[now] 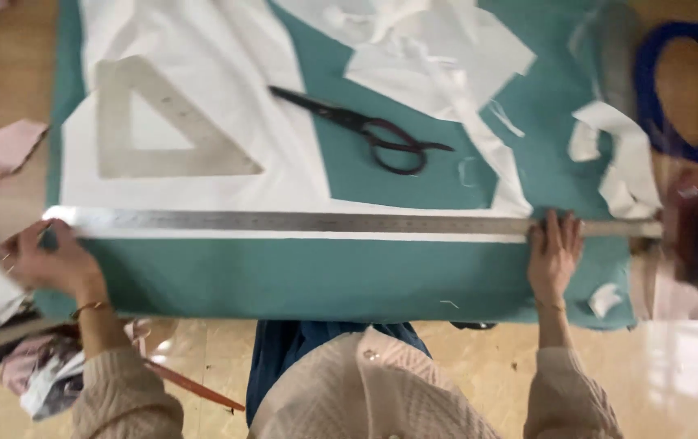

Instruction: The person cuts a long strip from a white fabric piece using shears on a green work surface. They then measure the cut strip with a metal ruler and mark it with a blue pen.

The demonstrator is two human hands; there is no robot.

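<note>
Head view, looking down on a teal work surface (284,284) w/ a large white fabric sheet (227,97) lying across its far-left part; a long steel ruler (325,221) is lying flat along the near edge of the white sheet, running left to right across nearly the whole surface. Right hand (555,254) is pressing palm-down on the ruler near its right end, fingers stretched forward & close together, fingertips resting on the metal, gripping nothing. Left hand (46,262) is sitting at the ruler's left end, at the surface's left edge; it is motion-blurred, fingers are curling inward, & whether they are pinching something small cannot be told. A bangle (89,307) is showing on the left wrist. A translucent set square (162,122) is lying on the white sheet beyond the ruler, well apart from both hands. Black scissors (361,130) are resting on the bare teal area beyond the ruler's middle, blades pointing upper-left, handles to the right. White offcuts (438,57) are lying scattered at the far & right side. A blue ring-shaped object (674,89) is sitting at upper right, partly off the teal area. Pink cloth (3,150) is lying at the left margin
</note>
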